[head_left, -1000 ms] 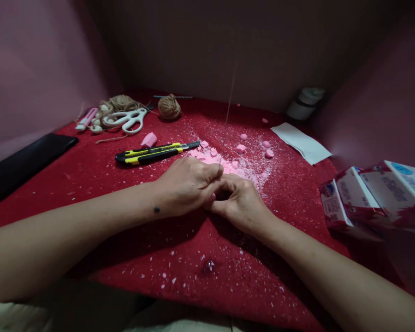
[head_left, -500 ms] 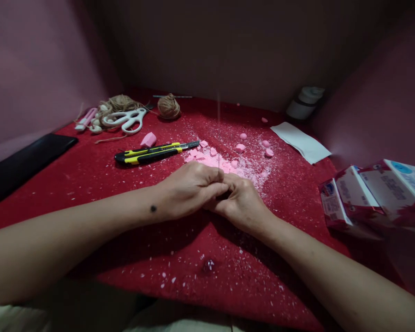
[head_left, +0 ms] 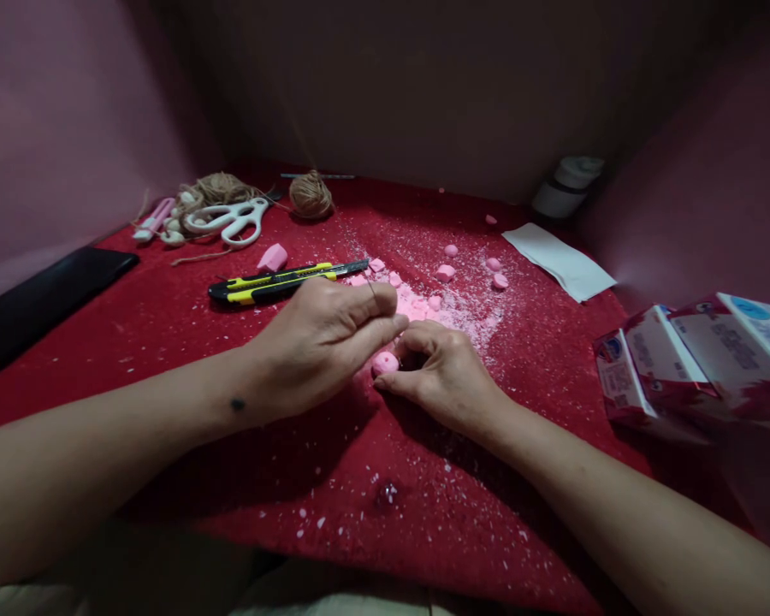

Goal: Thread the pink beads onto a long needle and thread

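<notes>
My left hand (head_left: 340, 329) is closed in a pinch on a thin needle-like rod (head_left: 369, 284), which slants up and away to the left and blurs toward its far end. My right hand (head_left: 446, 364) grips a small rounded pink piece (head_left: 386, 364) between thumb and fingers. One small dark mark, like a hole, shows on that piece. The hands are close together, just in front of a heap of pink crumbs and powder (head_left: 417, 306). Behind my left hand lies a black and yellow utility knife (head_left: 282, 283), its blade toward the heap.
A pink block (head_left: 273, 257) lies behind the knife. White-handled scissors (head_left: 234, 224), a twine ball (head_left: 311, 196) and a black case (head_left: 57, 291) are at left. Pink pieces (head_left: 445, 273), folded white paper (head_left: 561, 261), a white bottle (head_left: 568, 188) and cartons (head_left: 673, 359) are rightward.
My left hand has drawn back leftward from the right hand, and the rod has tipped from upright to a leftward slant. The pink piece in my right hand has come into sight.
</notes>
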Action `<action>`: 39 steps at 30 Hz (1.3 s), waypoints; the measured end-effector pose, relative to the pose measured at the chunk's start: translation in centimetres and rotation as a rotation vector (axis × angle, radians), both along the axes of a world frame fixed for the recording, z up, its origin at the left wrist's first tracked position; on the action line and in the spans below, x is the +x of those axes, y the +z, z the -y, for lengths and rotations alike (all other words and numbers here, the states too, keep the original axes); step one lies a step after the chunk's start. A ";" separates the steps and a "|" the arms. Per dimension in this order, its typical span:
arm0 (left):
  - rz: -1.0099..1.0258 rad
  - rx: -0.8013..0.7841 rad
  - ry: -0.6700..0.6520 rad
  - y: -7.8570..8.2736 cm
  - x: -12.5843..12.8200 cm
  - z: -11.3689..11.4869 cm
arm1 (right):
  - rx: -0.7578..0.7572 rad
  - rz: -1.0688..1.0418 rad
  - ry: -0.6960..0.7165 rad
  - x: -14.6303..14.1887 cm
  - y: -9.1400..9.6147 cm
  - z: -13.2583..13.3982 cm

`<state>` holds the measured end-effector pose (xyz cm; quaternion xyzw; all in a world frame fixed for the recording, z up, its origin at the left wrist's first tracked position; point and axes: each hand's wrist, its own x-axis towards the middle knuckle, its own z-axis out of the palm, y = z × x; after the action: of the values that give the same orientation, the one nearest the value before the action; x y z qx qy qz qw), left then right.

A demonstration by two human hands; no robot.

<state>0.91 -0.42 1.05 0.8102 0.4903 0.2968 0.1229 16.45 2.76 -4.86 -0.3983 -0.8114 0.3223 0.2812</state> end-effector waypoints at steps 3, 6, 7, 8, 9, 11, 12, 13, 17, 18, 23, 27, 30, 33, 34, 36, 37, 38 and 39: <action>-0.009 0.037 0.020 0.3 -0.2 0.1 | 0.005 0.001 -0.003 0.0 -0.1 0.0; -0.045 0.060 0.006 -0.3 -0.4 -0.1 | 0.004 -0.003 -0.001 0.1 -0.2 0.0; -0.049 0.066 0.004 -0.5 -0.5 -0.2 | 0.007 -0.005 0.001 0.1 -0.2 -0.1; -0.051 0.071 0.004 -0.6 -0.6 -0.3 | 0.012 -0.007 0.003 0.1 -0.2 -0.1; -0.053 0.075 0.004 -0.7 -0.6 -0.4 | 0.014 -0.009 0.003 0.1 -0.2 -0.1; -0.053 0.079 -0.001 -0.8 -0.6 -0.4 | 0.013 -0.010 0.000 0.1 -0.3 0.0; -0.052 0.081 -0.002 -0.8 -0.6 -0.4 | 0.014 -0.009 -0.003 0.1 -0.3 0.0; -0.050 0.082 0.000 -0.7 -0.6 -0.4 | 0.016 -0.007 -0.006 0.1 -0.3 0.0; -0.067 0.076 0.018 -0.6 -0.7 -0.5 | 0.040 0.005 -0.002 0.1 -0.2 0.0; -0.082 0.079 0.018 -0.7 -0.7 -0.5 | 0.045 0.008 0.001 0.0 -0.2 0.0; -0.178 0.129 -0.002 -1.1 -0.8 -0.6 | 0.061 0.008 0.004 0.1 -0.2 0.0; -0.197 0.153 -0.033 -1.3 -0.9 -0.5 | 0.063 0.011 0.008 0.2 -0.2 0.1; -0.216 0.156 -0.039 -1.2 -0.9 -0.4 | 0.070 0.008 0.008 0.1 -0.2 0.1; -0.235 0.161 -0.041 -1.2 -0.9 -0.3 | 0.063 0.008 0.008 0.0 -0.1 0.1; -0.240 0.165 -0.042 -1.1 -0.8 -0.3 | 0.066 0.008 0.007 0.0 -0.1 0.1; -0.253 0.165 -0.039 -1.1 -0.8 -0.3 | 0.072 0.009 0.004 0.0 0.0 0.1; -0.257 0.164 -0.038 -1.1 -0.8 -0.3 | 0.074 0.009 0.003 0.0 0.0 0.1; -0.257 0.162 -0.037 -1.2 -0.8 -0.3 | 0.073 0.011 0.003 0.0 0.0 0.1; -0.256 0.161 -0.037 -1.2 -0.8 -0.3 | 0.073 0.012 0.004 0.0 -0.1 0.1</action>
<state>0.15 -0.11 -0.15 0.8575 0.4617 0.2270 -0.0004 16.45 2.67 -4.93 -0.3881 -0.8249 0.2909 0.2902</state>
